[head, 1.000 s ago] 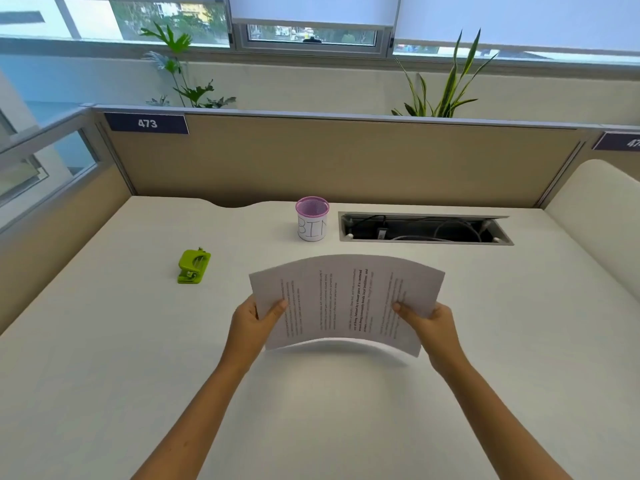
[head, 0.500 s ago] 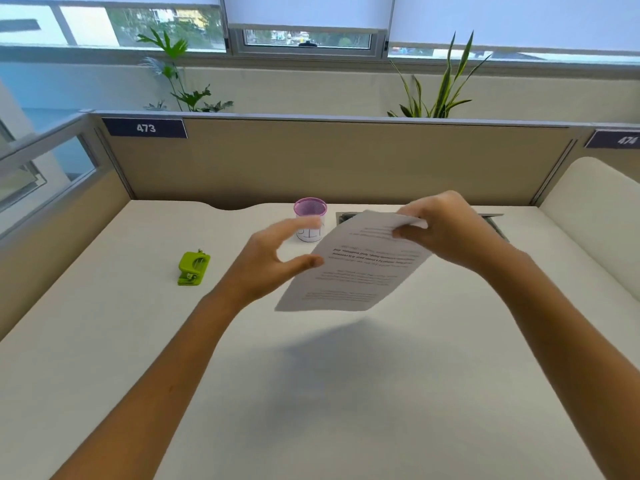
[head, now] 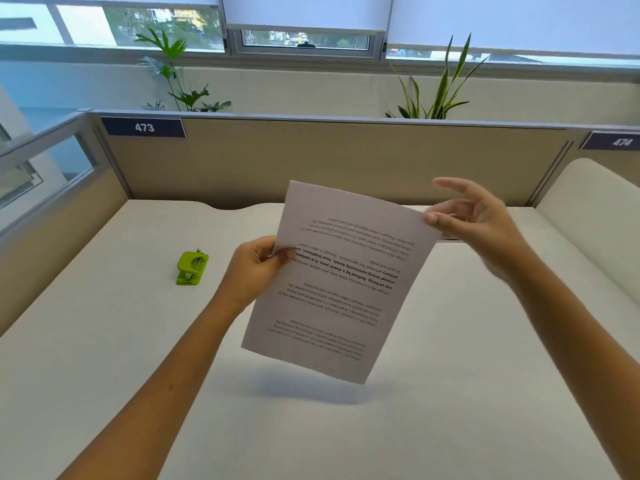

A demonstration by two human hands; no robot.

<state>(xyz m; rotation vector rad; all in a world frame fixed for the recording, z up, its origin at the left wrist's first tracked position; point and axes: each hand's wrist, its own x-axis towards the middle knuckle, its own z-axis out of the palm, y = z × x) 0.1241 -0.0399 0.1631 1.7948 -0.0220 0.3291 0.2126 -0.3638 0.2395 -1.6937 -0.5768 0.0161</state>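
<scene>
A printed sheet of paper (head: 343, 282) hangs tilted above the white desk (head: 104, 341), its text upside down to me. My left hand (head: 254, 271) pinches the sheet's left edge between thumb and fingers. My right hand (head: 474, 220) is at the sheet's upper right corner with fingers spread and loose; its thumb tip touches the corner or lies just beside it. The sheet hides the small cup behind it.
A green hole punch (head: 191, 267) lies on the desk to the left. Beige partition walls (head: 346, 157) close the desk at the back and left. A cream padded panel (head: 588, 209) stands at the right. Plants rise behind the partition.
The sheet went from a two-hand hold, to my right hand alone, and now turned upright with text upside down. My left hand took its left edge; my right hand's fingers opened.
</scene>
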